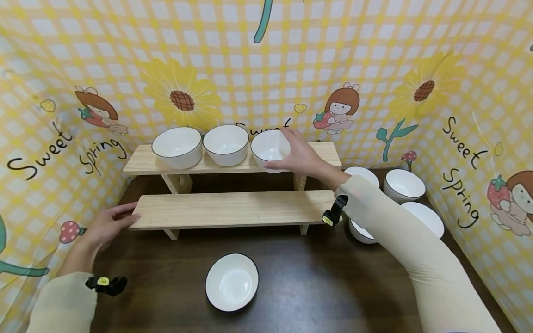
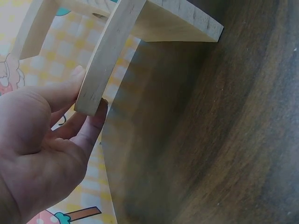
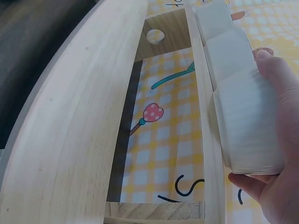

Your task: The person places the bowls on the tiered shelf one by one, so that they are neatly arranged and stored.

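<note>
A two-tier wooden shelf stands in the middle. My left hand holds the left end of its lower board, with the thumb on one face and fingers on the other. On the upper tier, my right hand grips the right side of a white bowl with a dark rim. The thumb is at the bowl's front, the fingers behind. Left of it in the row are a middle bowl and a left bowl. In the right wrist view, the gripped bowl shows its ribbed outside.
Another white bowl sits upright on the dark wooden tabletop in front of the shelf. Several more bowls are grouped at the right, partly hidden by the right sleeve. A yellow checked cloth surrounds the back and sides.
</note>
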The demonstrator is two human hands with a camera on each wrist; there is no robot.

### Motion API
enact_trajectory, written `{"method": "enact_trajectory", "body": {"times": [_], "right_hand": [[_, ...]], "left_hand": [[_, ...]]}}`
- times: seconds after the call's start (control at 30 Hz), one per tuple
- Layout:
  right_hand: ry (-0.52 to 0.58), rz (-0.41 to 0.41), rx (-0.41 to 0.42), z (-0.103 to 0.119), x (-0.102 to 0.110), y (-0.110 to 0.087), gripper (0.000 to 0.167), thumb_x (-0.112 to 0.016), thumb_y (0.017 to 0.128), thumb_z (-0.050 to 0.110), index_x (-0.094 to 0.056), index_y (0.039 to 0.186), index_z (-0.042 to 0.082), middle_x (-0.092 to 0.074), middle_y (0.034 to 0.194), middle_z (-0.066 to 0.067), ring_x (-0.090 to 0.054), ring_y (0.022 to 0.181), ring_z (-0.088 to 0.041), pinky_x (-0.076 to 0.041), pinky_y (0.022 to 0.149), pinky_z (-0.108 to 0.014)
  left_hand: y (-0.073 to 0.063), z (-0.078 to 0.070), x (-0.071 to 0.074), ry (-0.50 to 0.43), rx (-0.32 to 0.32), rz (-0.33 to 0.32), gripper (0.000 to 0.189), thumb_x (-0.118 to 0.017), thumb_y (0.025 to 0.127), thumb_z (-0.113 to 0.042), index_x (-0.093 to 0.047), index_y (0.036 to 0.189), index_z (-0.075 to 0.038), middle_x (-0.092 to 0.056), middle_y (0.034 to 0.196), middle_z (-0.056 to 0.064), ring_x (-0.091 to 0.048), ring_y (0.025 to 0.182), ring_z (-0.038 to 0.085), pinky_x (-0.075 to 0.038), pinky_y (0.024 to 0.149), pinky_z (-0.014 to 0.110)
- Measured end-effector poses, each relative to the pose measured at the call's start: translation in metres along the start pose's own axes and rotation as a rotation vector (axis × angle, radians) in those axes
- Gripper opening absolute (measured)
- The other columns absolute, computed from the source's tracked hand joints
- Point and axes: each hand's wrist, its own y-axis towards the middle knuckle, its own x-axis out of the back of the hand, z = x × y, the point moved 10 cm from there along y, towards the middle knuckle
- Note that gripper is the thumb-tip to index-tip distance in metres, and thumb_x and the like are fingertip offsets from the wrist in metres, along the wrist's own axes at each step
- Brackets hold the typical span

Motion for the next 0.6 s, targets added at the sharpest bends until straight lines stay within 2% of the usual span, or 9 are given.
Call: {"method": "enact_trajectory", "body": {"times": [0.2, 0.27, 0.37, 0.43, 0.5, 0.6], "right_hand": [[0.029, -0.017, -0.023, -0.004, 0.002, 0.007, 0.116, -0.088, 0.074, 0.053, -0.026, 0.161, 0.006, -0.027, 0.161, -0.02, -0.041, 0.137, -0.035, -0.042, 0.108, -0.051], [0.033, -0.014, -0.035, -0.007, 0.0, 0.01, 0.117, -0.087, 0.074, 0.053, -0.025, 0.161, 0.007, -0.027, 0.162, -0.02, -0.041, 0.137, -0.035, -0.042, 0.108, -0.05], [0.029, -0.018, -0.045, -0.009, -0.001, 0.014, 0.118, -0.087, 0.075, 0.054, -0.023, 0.162, 0.008, -0.027, 0.161, -0.021, -0.041, 0.137, -0.035, -0.041, 0.109, -0.049], [0.021, -0.021, -0.051, -0.01, -0.001, 0.016, 0.118, -0.087, 0.075, 0.054, -0.022, 0.163, 0.009, -0.027, 0.161, -0.021, -0.041, 0.137, -0.035, -0.039, 0.111, -0.049], [0.008, -0.025, -0.055, -0.009, -0.001, 0.017, 0.119, -0.087, 0.074, 0.055, -0.022, 0.163, 0.009, -0.028, 0.161, -0.021, -0.041, 0.138, -0.034, -0.038, 0.112, -0.048], [-0.005, -0.027, -0.061, -0.008, 0.0, 0.018, 0.119, -0.087, 0.074, 0.055, -0.022, 0.163, 0.009, -0.029, 0.16, -0.021, -0.041, 0.137, -0.034, -0.038, 0.112, -0.047]], "left_hand": [[0.001, -0.001, 0.0, -0.016, 0.011, 0.002, 0.079, -0.06, 0.102, -0.045, -0.03, 0.157, 0.003, -0.026, 0.156, 0.038, -0.038, 0.133, 0.048, -0.041, 0.102, 0.058], [0.001, -0.001, 0.0, -0.012, 0.013, 0.002, 0.08, -0.06, 0.101, -0.046, -0.03, 0.157, 0.003, -0.027, 0.156, 0.038, -0.038, 0.133, 0.047, -0.043, 0.101, 0.055], [0.0, -0.001, 0.0, 0.003, 0.0, 0.002, 0.079, -0.061, 0.101, -0.045, -0.032, 0.156, 0.004, -0.031, 0.154, 0.038, -0.043, 0.128, 0.043, -0.049, 0.093, 0.033], [-0.001, -0.003, 0.001, 0.026, -0.018, -0.004, 0.077, -0.061, 0.102, -0.044, -0.034, 0.155, 0.005, -0.035, 0.152, 0.038, -0.047, 0.125, 0.039, -0.048, 0.082, 0.02], [-0.002, -0.004, 0.001, 0.033, -0.027, -0.009, 0.076, -0.061, 0.102, -0.043, -0.035, 0.155, 0.005, -0.037, 0.15, 0.038, -0.048, 0.123, 0.037, -0.045, 0.074, 0.013], [-0.002, -0.004, 0.001, 0.031, -0.024, -0.012, 0.076, -0.061, 0.102, -0.043, -0.035, 0.154, 0.005, -0.037, 0.15, 0.037, -0.048, 0.124, 0.04, -0.046, 0.075, 0.014]]}}
